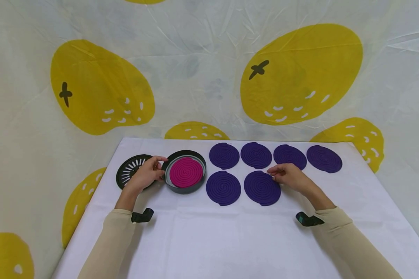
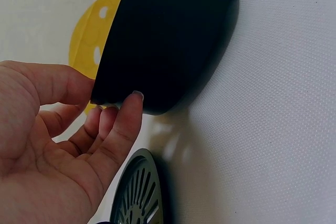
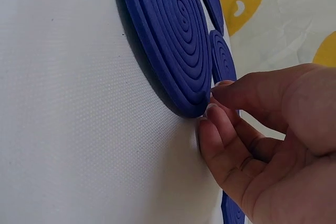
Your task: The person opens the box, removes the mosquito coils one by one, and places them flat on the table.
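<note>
My left hand is at the left side of a dark round tin, thumb and fingers pinching its rim. A pink mosquito coil lies flat inside the tin. My right hand pinches the right edge of a purple mosquito coil in the front row. In the right wrist view, the fingertips are right at that coil's outer edge. The left wrist view shows the tin's dark outer wall against the fingers, with its inside hidden.
Left of the tin lies a slotted round lid, partly behind my left hand. Another purple coil lies between tin and held coil. Several more purple coils form a back row on the white table. A lemon-print cloth hangs behind.
</note>
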